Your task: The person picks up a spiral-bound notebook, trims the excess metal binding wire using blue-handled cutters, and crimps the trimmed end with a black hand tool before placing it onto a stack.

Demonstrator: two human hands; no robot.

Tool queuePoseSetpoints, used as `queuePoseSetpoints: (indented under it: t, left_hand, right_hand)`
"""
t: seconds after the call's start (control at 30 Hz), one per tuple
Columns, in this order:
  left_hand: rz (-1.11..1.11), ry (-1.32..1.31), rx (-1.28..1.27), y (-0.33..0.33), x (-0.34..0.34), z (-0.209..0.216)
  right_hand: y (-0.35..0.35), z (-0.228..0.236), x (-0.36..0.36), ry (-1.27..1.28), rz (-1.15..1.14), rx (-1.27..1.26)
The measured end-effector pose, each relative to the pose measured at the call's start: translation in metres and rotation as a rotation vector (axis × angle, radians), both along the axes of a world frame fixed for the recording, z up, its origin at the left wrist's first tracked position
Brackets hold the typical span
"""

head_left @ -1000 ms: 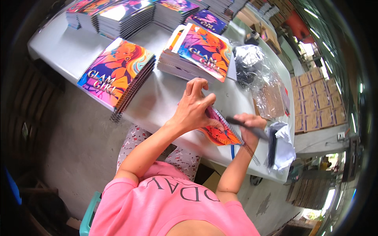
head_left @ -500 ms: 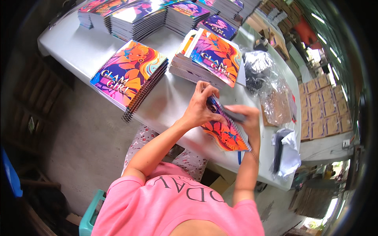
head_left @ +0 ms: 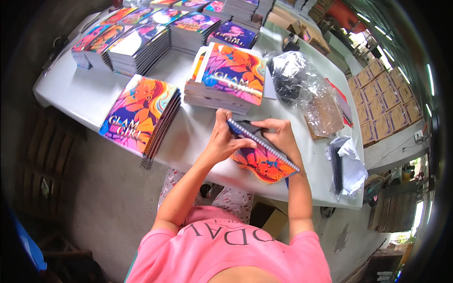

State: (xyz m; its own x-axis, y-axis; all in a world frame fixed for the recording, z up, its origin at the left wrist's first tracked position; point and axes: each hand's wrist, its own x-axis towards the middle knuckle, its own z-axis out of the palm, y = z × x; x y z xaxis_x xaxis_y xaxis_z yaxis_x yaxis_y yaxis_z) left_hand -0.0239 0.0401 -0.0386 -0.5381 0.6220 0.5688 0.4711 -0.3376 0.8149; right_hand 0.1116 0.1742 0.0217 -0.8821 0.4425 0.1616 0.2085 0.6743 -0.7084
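Observation:
Above the near edge of the table I hold a spiral notebook (head_left: 264, 166) with a brightly coloured cover, tilted so its wire spine runs diagonally. My left hand (head_left: 223, 141) is closed on its upper left end, thumb across the cover. Behind the spine, my right hand (head_left: 282, 137) is closed round a dark object (head_left: 247, 126) pressed against the notebook; its kind is unclear. Just beyond lies a stack of notebooks (head_left: 219, 100), its top copy askew. To the left, another stack (head_left: 138, 113) has dark wire spines sticking out on its right side.
Several tall notebook stacks (head_left: 141, 45) fill the far side of the white table (head_left: 61, 85). Clear plastic wrap (head_left: 306, 89) lies to the right. Dark wire coils (head_left: 336, 167) and crumpled white paper (head_left: 353, 172) sit near the right edge. Cardboard boxes (head_left: 384, 104) are piled beyond.
The notebook has turned so its spine faces up more. My right hand has moved up and left along the spine with the dark object. The view has shifted.

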Motion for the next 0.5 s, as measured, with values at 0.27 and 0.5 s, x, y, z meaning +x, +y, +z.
queuePoseSetpoints:
  t: [0.27,0.5]
  left_hand:
    - [-0.070,-0.631,0.017,-0.012,0.000,0.013]
    - [0.042,-0.190,0.073,-0.029,0.023,0.039]
  right_hand:
    - [0.047,-0.062,0.137,-0.341,-0.794,0.412]
    - [-0.060,-0.114,0.154,-0.395,-0.767,0.593]
